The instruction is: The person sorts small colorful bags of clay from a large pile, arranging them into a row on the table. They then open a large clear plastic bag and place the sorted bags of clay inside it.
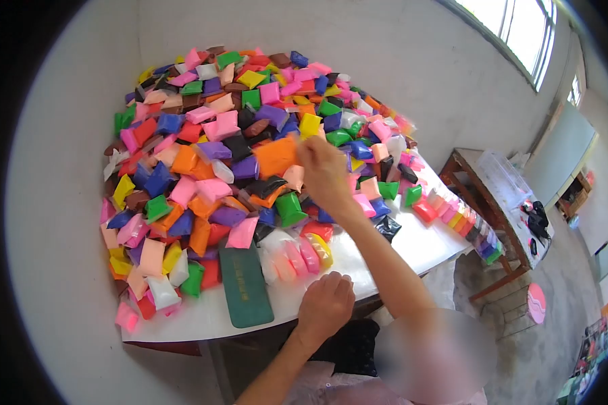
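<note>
An orange packet (277, 156) of soft, clay-like material hangs over the heap, pinched at its right end by my right hand (324, 172). Below it, a big heap of small plastic packets (203, 152) in many colours covers much of the white tabletop (365, 260). My left hand (325, 307) is curled closed at the table's front edge; whatever its fingers may hold is hidden. Just beyond that hand stands a short row of packets (294, 260) in white, peach, pink and yellow. Left of the row lies a dark green flat box or board (245, 287).
A long row of packets (463, 223) runs along the table's right end. Farther right are a wooden side table (493, 202) with a clear plastic bin (503, 177) and a pink-topped stool (536, 304). Walls border the table behind and at left.
</note>
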`<action>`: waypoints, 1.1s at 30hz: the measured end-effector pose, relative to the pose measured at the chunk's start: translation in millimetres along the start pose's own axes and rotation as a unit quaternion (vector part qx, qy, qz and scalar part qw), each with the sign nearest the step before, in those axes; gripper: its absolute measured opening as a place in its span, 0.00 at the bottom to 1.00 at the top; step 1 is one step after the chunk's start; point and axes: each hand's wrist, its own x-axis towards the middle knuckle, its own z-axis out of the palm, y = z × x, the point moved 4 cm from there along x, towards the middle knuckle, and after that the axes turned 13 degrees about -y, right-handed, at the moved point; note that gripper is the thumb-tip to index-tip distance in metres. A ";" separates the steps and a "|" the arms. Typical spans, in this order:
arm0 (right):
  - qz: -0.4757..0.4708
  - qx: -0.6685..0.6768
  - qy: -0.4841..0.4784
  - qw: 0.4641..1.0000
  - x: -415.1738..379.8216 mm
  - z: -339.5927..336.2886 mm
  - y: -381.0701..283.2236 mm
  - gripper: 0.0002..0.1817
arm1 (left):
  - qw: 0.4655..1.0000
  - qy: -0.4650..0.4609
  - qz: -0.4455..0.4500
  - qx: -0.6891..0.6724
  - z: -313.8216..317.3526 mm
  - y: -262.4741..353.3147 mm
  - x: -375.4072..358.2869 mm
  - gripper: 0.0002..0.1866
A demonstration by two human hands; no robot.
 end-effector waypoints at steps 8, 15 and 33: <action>0.303 0.121 -0.259 0.909 -125.6 -113.1 41.2 0.08 | 0.992 0.102 -0.038 -0.061 -15.5 9.3 -8.7 0.11; 0.258 0.021 -0.335 0.906 -175.6 -102.5 53.8 0.10 | 0.991 0.017 -0.130 0.023 -1.7 23.7 -15.9 0.12; 0.107 -0.181 -0.208 0.955 -223.9 -121.7 -32.6 0.15 | 0.995 0.021 -0.079 0.057 6.2 26.4 -11.0 0.08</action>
